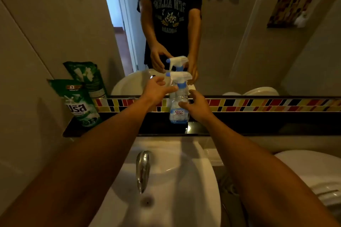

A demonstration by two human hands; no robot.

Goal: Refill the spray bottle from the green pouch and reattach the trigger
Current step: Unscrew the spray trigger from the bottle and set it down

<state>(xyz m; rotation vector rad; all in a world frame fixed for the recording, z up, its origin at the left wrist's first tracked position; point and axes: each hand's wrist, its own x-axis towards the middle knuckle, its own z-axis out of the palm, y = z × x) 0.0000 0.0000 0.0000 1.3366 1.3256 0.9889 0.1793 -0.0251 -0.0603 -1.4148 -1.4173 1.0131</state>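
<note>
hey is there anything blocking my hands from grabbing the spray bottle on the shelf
Nothing visible does. The spray bottle stands alone on the dark shelf. Your left hand is at its trigger neck, your right hand beside its body. The green pouch leans well off to the left.

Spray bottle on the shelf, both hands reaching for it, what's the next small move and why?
Probably close the right hand around the spray bottle to steady it, since the trigger is on and the left hand is open by the blue collar. The green pouch stands untouched to the left.

Clear spray bottle (179, 106) upright on dark ledge, white-blue trigger (180, 77) attached, green pouch (81, 102) standing far left
</note>
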